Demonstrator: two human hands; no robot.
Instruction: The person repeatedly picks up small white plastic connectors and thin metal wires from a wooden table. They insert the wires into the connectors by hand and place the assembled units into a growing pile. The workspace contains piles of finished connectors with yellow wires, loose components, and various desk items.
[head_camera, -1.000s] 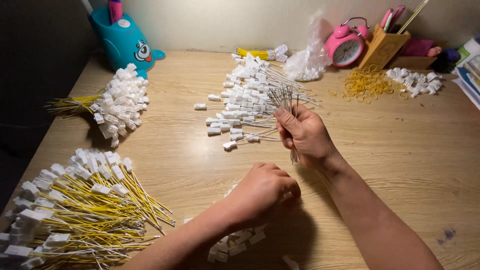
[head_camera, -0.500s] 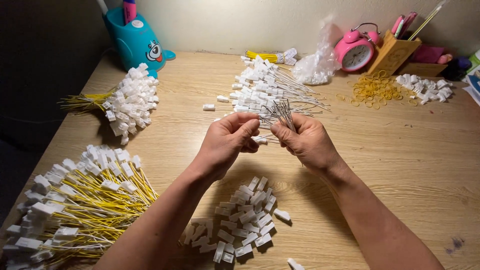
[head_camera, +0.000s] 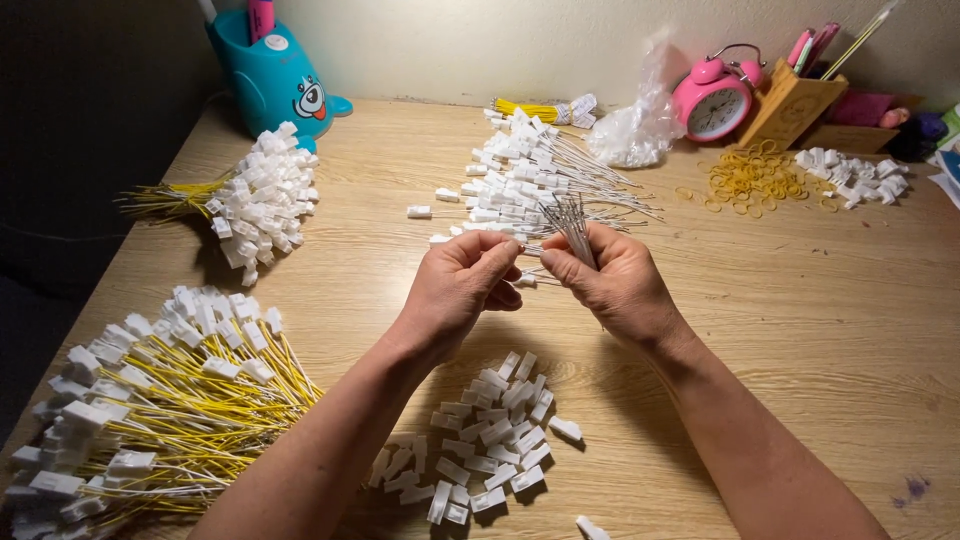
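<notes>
Matt pale wood-grain surface (head_camera: 820, 330); beside the glossy pink clock (head_camera: 712, 100): crinkled clear plastic bag (head_camera: 640, 125), yellow rubber bands (head_camera: 748, 178); white plastic connectors (head_camera: 490, 440); thin grey wires (head_camera: 572, 225).

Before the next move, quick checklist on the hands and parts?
1. Right hand grips the bundle of thin wires: ok.
2. Left hand pinches a white piece at its fingertips: cannot tell, fingers hide it.
3. Loose white clips lie below the hands, within reach: ok.
4. Pile of white-wire pieces sits just behind the hands: ok.
5. Bare table beside the right hand: ok.
</notes>
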